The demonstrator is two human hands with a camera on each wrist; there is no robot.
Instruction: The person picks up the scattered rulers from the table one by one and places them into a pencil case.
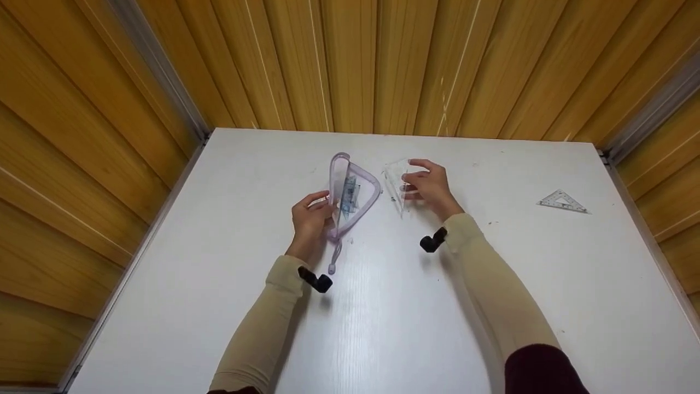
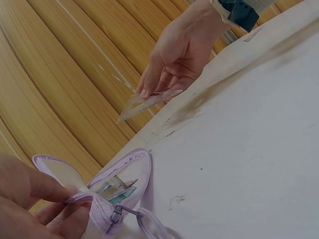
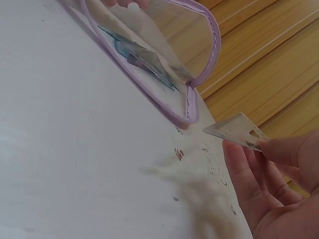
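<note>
A clear zip pouch with lilac edging (image 1: 377, 189) stands with its mouth spread. My left hand (image 1: 310, 223) pinches one side of it between thumb and fingers. Inside lie bluish, see-through flat pieces (image 3: 142, 57), overlapping, so their exact kind is hard to tell. To the right of the pouch, my right hand (image 1: 435, 186) holds a clear set square (image 3: 234, 130) by one end, thumb on top and fingers beneath. Its pointed end faces the pouch, and it is held above the table, apart from the pouch. The lilac zip pull (image 1: 332, 268) hangs toward me.
Another clear set square (image 1: 573, 206) lies flat on the white table (image 1: 394, 317), far to the right. Small dark marks speckle the tabletop near the right hand. Wood-patterned panels (image 1: 350, 65) rise behind the table and at both sides.
</note>
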